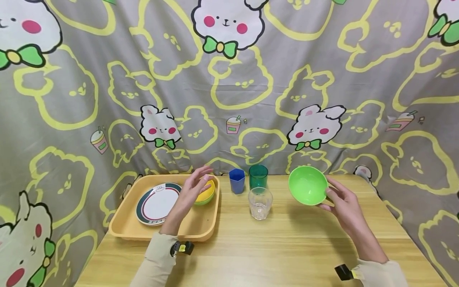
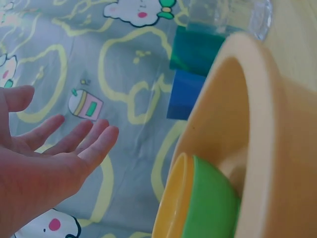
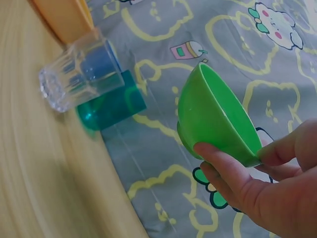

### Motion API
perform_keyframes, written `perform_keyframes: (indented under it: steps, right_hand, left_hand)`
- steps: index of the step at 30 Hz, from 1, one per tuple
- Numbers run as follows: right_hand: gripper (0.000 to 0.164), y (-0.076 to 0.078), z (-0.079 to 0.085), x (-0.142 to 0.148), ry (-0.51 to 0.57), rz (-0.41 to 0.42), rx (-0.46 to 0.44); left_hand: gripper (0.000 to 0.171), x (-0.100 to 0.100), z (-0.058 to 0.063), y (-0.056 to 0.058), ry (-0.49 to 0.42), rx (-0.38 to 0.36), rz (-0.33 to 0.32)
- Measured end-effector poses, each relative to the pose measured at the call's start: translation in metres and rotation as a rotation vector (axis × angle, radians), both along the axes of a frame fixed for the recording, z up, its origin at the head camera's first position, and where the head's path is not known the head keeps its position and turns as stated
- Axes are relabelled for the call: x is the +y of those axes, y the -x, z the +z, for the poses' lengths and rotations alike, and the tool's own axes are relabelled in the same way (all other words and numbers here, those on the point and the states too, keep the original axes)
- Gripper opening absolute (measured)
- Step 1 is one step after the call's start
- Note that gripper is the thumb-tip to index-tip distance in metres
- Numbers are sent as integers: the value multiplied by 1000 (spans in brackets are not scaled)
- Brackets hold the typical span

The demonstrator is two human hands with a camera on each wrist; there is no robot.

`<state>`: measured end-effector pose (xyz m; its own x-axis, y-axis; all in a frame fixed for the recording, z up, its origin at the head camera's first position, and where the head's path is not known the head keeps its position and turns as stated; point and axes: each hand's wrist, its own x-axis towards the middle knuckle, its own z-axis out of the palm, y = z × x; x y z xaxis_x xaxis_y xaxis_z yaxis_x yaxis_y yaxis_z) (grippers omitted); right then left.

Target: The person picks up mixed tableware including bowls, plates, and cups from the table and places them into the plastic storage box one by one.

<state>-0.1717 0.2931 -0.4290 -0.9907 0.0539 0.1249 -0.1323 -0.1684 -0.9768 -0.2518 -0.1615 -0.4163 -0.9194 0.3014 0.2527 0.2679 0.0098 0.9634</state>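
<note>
My right hand [image 1: 345,205] grips a bright green bowl [image 1: 308,185] by its rim, thumb at the edge and fingers under the outer wall. The bowl is held above the table, tilted with its inside toward the head camera. In the right wrist view the same bowl [image 3: 218,116] shows from the side. My left hand [image 1: 190,195] hovers over an orange tray [image 1: 123,223], fingers spread and holding nothing. Below it, a yellow bowl [image 1: 206,193] sits in a green bowl [image 1: 204,202] inside the tray. A white plate [image 1: 161,201] with a dark green rim lies there too.
Between the hands stand a blue cup [image 1: 237,181], a teal glass [image 1: 258,177] and a clear glass [image 1: 260,205]. All are on the wooden table [image 1: 272,251]. A grey patterned curtain [image 1: 247,91] hangs behind the table's far edge.
</note>
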Motion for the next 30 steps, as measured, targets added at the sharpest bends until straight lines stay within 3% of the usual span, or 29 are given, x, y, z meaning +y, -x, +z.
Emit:
perform_keyframes:
  steps: [7,17,30]
  right_hand:
    - [62,6,5,-6,48,14,29]
    - [50,13,4,-28,165,53,81]
    - [53,23,5,-55,159,62,57]
  left_hand:
    - [44,11,0,0,-37,7,-6]
    - [42,25,-7,-5,-102,-4,4]
    - [43,37,-8,-7,-115,9,-30]
